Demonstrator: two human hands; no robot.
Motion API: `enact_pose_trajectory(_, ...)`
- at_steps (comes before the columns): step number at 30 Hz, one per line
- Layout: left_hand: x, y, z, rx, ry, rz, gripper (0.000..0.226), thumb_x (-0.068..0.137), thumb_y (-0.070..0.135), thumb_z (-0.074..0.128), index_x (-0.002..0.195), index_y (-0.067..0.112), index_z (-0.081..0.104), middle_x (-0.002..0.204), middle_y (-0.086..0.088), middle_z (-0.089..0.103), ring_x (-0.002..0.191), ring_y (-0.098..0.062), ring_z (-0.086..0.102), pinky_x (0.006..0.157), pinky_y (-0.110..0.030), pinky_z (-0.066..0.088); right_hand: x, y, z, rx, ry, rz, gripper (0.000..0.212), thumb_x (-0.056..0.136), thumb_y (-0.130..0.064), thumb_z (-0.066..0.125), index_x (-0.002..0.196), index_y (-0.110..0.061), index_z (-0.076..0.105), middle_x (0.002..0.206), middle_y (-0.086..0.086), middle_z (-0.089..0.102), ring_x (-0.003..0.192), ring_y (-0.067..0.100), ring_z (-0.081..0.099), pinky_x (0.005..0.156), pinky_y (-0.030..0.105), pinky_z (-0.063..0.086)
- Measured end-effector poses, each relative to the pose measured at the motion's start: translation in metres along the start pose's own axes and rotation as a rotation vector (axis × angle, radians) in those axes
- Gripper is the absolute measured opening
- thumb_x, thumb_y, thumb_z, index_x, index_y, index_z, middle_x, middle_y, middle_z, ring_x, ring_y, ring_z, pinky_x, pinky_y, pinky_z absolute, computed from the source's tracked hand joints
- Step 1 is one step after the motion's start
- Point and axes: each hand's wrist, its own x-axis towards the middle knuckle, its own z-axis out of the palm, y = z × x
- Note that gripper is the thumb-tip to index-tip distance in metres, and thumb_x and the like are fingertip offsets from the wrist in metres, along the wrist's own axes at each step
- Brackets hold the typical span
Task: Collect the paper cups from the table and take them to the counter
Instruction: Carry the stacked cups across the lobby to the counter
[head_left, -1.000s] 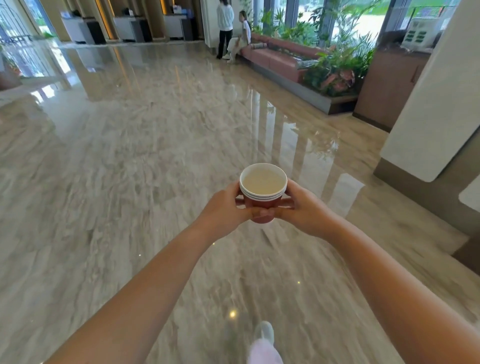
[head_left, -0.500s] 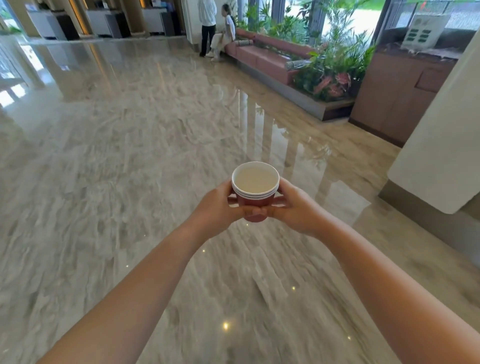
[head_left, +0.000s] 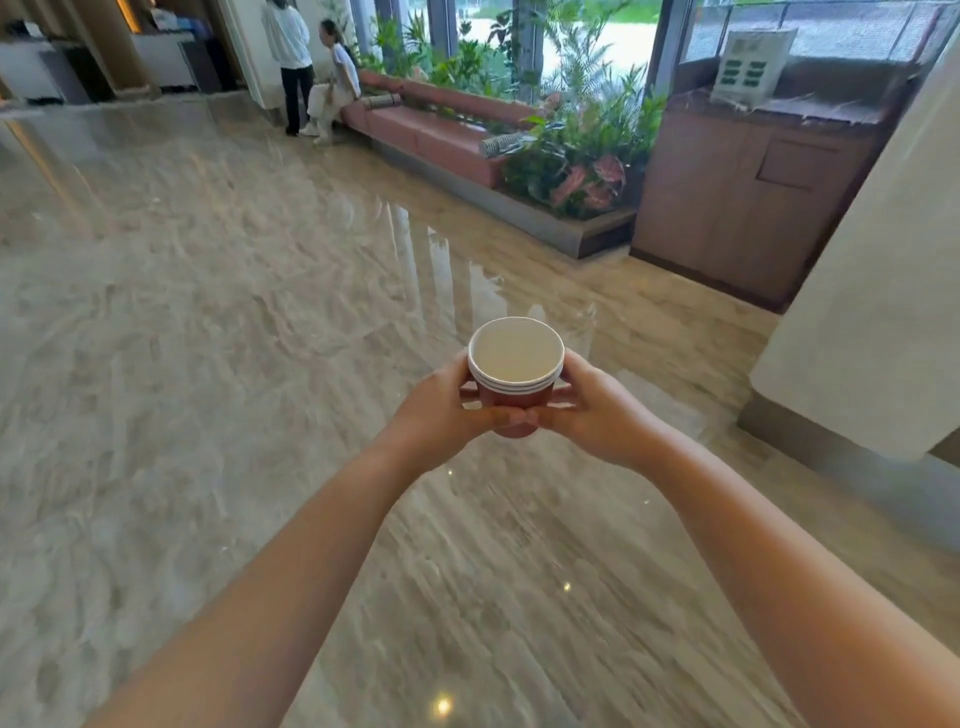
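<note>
A stack of red paper cups (head_left: 516, 364) with white rims and a white inside is held upright in front of me, over a polished marble floor. My left hand (head_left: 441, 410) wraps its left side and my right hand (head_left: 592, 410) wraps its right side, fingertips meeting under the cups' front. Three nested rims show. The lower part of the stack is hidden by my fingers. A wooden counter (head_left: 748, 197) with a white sign (head_left: 753, 65) on top stands at the upper right.
A white pillar (head_left: 878, 291) rises close on the right. A planter with green and pink plants (head_left: 576, 171) and a long red bench (head_left: 431, 135) run along the windows. Two people (head_left: 306, 67) are at the bench's far end. Open marble floor (head_left: 182, 338) spreads left.
The view has swung left and moved forward: the counter, planter and pillar have come closer. Both hands keep the same hold on the cup stack.
</note>
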Motion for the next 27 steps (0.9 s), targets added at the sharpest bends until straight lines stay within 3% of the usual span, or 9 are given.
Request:
enact_pose_trajectory(3, 0.078, -0.007, -0.002, -0.021, -0.055, 0.017, 0.065, 0.057, 0.034, 0.082, 0.113, 0.039, 0.049, 0.105, 0.02, 0.062, 0.101, -0.005, 0.062, 0.082, -0.021, 0.05, 0.058, 0.02, -0.03, 0.005, 0.067, 0.042, 0.064, 0.077, -0.011, 0.069, 0.132, -0.018, 0.038, 0.117, 0.001, 0.056, 0.106, 0.026, 0.061, 0.094, 0.047, 0.05)
enact_pose_trajectory(9, 0.237, -0.028, 0.016, -0.019, -0.154, 0.037, 0.069, 0.046, 0.048, 0.076, 0.109, 0.044, 0.049, 0.108, 0.019, 0.063, 0.103, -0.006, 0.062, 0.092, -0.036, 0.05, 0.171, 0.08, -0.096, 0.023, 0.156, 0.117, 0.063, 0.077, -0.009, 0.069, 0.131, -0.018, 0.039, 0.122, 0.008, 0.059, 0.106, 0.028, 0.061, 0.093, 0.05, 0.05)
enact_pose_trajectory(18, 0.497, -0.028, 0.055, -0.032, -0.288, 0.097, 0.079, 0.044, 0.052, 0.075, 0.117, 0.038, 0.049, 0.111, 0.014, 0.064, 0.105, -0.008, 0.061, 0.092, -0.037, 0.05, 0.344, 0.157, -0.234, 0.005, 0.295, 0.182, 0.065, 0.076, -0.011, 0.071, 0.132, -0.018, 0.039, 0.123, 0.004, 0.059, 0.106, 0.022, 0.061, 0.093, 0.045, 0.051)
enact_pose_trajectory(23, 0.624, -0.038, 0.067, -0.065, -0.388, 0.121, 0.067, 0.057, 0.033, 0.08, 0.116, 0.038, 0.05, 0.108, 0.017, 0.064, 0.103, -0.006, 0.061, 0.091, -0.034, 0.051, 0.432, 0.193, -0.293, 0.001, 0.368, 0.225, 0.066, 0.075, -0.011, 0.072, 0.132, -0.018, 0.039, 0.123, 0.002, 0.058, 0.105, 0.022, 0.061, 0.094, 0.045, 0.05)
enact_pose_trajectory(27, 0.736, -0.051, 0.078, -0.072, -0.449, 0.142, 0.069, 0.05, 0.042, 0.077, 0.114, 0.041, 0.05, 0.108, 0.017, 0.064, 0.104, -0.006, 0.061, 0.087, -0.029, 0.051, 0.514, 0.23, -0.341, -0.022, 0.417, 0.258, 0.066, 0.075, -0.011, 0.072, 0.132, -0.019, 0.039, 0.12, -0.001, 0.058, 0.105, 0.019, 0.061, 0.094, 0.042, 0.051)
